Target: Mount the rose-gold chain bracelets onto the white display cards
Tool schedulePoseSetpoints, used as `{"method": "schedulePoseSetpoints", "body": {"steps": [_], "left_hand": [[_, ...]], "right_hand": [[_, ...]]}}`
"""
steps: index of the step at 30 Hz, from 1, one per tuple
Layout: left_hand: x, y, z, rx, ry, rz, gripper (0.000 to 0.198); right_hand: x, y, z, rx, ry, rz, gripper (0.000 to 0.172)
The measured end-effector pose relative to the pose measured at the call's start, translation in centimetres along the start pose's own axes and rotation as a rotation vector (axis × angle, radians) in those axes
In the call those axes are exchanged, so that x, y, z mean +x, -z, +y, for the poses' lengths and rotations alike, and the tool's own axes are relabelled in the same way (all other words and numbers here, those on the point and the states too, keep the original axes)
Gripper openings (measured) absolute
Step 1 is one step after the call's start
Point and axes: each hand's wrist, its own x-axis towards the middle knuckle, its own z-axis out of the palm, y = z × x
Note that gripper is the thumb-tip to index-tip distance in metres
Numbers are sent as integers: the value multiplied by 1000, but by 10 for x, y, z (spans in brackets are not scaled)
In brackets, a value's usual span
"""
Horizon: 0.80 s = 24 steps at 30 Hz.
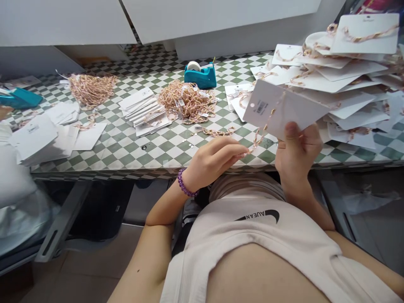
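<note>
My right hand (299, 147) grips a white display card (284, 107) between thumb and fingers, its barcode label facing up. A pink and gold bead chain (264, 126) hangs from the card's upper part down toward my left hand (216, 158). The left fingertips pinch the lower end of this chain, just over the table's front edge. A purple bead bracelet (184, 183) circles my left wrist. Near the left hand, another bead chain (217, 132) with a small barcode tag lies on the table.
A checkered cloth covers the table (151, 151). Behind my hands sit a heap of chains (187, 101), a teal tape dispenser (200, 75) and a stack of white cards (145, 109). Carded chains (341, 75) pile high at right. A co-worker's sleeve (12, 168) shows at left, beside more cards.
</note>
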Motion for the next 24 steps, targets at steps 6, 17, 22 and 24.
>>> {"method": "schedulePoseSetpoints", "body": {"steps": [6,17,22,24], "left_hand": [[2,7,4,80,-2,13,15],[-2,-2,-17,227,360,224,49],[-10,-5,-29,15,512,33,58],[-12,-6,-31,41,521,67,59]], "right_hand": [[-14,1,4,-30,-106,-237,14],[-27,-4,-7,-151,-292,-533,38],[-28,-3,-21,-311,-156,-771,83],[-32,-4,-23,-431,-47,-804,102]]}}
